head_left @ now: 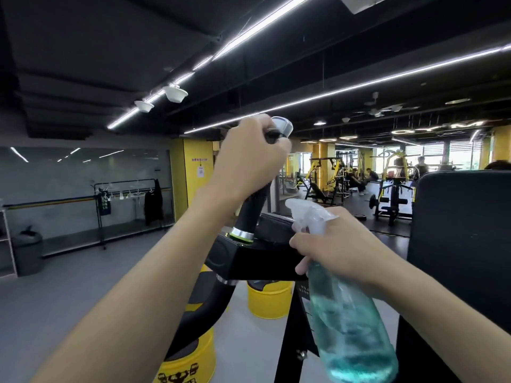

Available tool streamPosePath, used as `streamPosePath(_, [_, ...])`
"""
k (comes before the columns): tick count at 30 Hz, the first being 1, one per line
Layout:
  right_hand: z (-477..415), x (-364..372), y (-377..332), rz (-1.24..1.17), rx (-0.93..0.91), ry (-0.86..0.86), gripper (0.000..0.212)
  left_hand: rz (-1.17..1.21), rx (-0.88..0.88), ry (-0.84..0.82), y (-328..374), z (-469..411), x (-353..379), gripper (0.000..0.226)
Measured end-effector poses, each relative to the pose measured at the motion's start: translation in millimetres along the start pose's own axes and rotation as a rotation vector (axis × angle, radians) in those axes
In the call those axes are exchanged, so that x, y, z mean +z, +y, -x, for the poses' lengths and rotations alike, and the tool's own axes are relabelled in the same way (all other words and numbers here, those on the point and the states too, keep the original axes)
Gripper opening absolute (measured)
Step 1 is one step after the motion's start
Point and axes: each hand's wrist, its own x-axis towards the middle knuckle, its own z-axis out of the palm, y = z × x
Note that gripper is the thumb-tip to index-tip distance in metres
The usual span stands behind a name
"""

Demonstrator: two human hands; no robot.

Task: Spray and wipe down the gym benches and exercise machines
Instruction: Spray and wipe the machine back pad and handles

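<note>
Head view: gym hall, dark ceiling with long strip lights (pixel 318 98), grey floor (pixel 83 272), yellow-framed weight machines (pixel 329 172) in the far background. Foreground: black exercise machine handle with a chrome end cap (pixel 253 205), standing tilted. Left hand (pixel 249 158) clenched around its upper grip. Right hand (pixel 334 250) grasps the neck of a clear plastic spray bottle of blue-green liquid (pixel 348 322), nozzle toward the handle. Black padded backrest (pixel 464 230) at right. Yellow drums (pixel 269 299) below.

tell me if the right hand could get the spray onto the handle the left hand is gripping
Probably yes. The right hand holds the spray bottle with its nozzle pointing left toward the black handle, nothing between. But the left hand covers the upper grip.
</note>
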Motion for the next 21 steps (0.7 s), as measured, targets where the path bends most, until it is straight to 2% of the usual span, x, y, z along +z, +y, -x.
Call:
streamPosePath(3, [0,-16,12,-0.04,0.014,0.082,0.005,0.043,0.03,-0.227,19,5,27,0.013])
streamPosePath(5, [1,-28,25,-0.121,0.052,0.165,0.008,0.057,0.007,-0.363,27,9,50,0.016])
streamPosePath(6, [-2,-32,32,-0.161,0.076,0.186,0.004,0.051,0.008,-0.4,26,10,60,0.015])
streamPosePath(9, [-3,-45,56,-0.183,0.141,0.217,0.018,0.067,0.013,-0.422,27,17,91,0.013])
streamPosePath(11, [0,-53,72,-0.18,0.158,0.283,0.018,0.112,-0.01,-0.465,28,20,111,0.014])
streamPosePath(14, [2,-71,96,-0.244,0.218,0.422,0.024,0.156,-0.055,-0.649,31,26,143,0.019])
streamPosePath(16, [0,-78,113,-0.294,0.246,0.478,0.016,0.133,-0.058,-0.782,30,34,161,0.025])
streamPosePath(18, [-6,-84,130,-0.328,0.264,0.562,0.007,0.212,-0.151,-0.965,25,42,179,0.027])
streamPosePath(21, [-14,-90,154,-0.316,0.289,0.63,0.024,0.438,-0.371,-1.142,16,50,197,0.028])
